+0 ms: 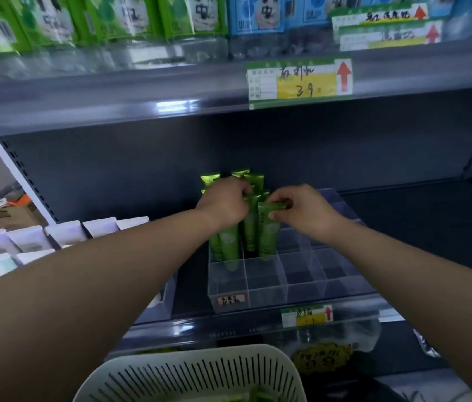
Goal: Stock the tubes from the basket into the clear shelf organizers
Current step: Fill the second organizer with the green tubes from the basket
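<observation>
Two hands: both at the green tubes (230, 242), frame middle
Left hand (224, 203): closed around standing tubes
Right hand (301, 208): pinching one tube's (268, 230) top
Clear organizer (287, 282): front boxes empty

The price tag (298, 81) on the upper shelf edge (142, 94), at one o'clock from the picture's centre, carries a handwritten "39" on its yellow field, handwritten characters above that cannot be made out, and a red up arrow at its right end. At twelve o'clock, the blue packs (264, 13) and green packs (55, 18) on the top shelf each show a large "中" character. The other labels are too blurred to read: two tags (385, 24) at one o'clock, the small sticker (228, 299) on the clear organizer (269, 285), and the lower shelf tag (307, 314) at five o'clock.
</observation>
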Available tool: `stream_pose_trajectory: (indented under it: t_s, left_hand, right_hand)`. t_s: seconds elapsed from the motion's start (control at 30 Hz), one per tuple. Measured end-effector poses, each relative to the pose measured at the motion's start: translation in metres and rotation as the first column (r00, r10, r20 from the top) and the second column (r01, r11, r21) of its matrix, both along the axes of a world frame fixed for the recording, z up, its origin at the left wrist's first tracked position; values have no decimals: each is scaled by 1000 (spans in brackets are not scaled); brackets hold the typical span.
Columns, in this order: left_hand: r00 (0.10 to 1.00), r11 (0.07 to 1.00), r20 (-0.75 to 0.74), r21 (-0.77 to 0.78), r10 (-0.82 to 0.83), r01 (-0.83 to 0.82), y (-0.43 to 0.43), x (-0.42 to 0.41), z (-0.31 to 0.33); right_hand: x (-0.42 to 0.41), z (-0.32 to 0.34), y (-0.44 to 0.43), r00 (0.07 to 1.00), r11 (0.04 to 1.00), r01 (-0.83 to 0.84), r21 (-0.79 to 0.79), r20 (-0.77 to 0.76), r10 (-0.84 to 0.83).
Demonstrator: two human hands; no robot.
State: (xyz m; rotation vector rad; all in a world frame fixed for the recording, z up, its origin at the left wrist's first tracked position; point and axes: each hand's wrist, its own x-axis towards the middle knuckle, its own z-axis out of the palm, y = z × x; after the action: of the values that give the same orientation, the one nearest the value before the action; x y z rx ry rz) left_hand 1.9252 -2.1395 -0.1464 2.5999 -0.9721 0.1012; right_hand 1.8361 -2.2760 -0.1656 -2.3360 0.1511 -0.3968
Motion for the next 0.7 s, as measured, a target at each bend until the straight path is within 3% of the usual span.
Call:
stream_pose_trajectory:
  t_s: [0.33, 0.7]
  left_hand:
    - [1000, 999, -1, 29, 18, -18, -3, 1, -14]
    - [1000, 1000, 12, -18, -10, 10, 8, -14, -15]
  right_hand:
    - [10, -17, 1, 1000, 1000, 18, 15, -13, -18]
    - [3, -22, 21, 999, 980, 51, -190, 6, -51]
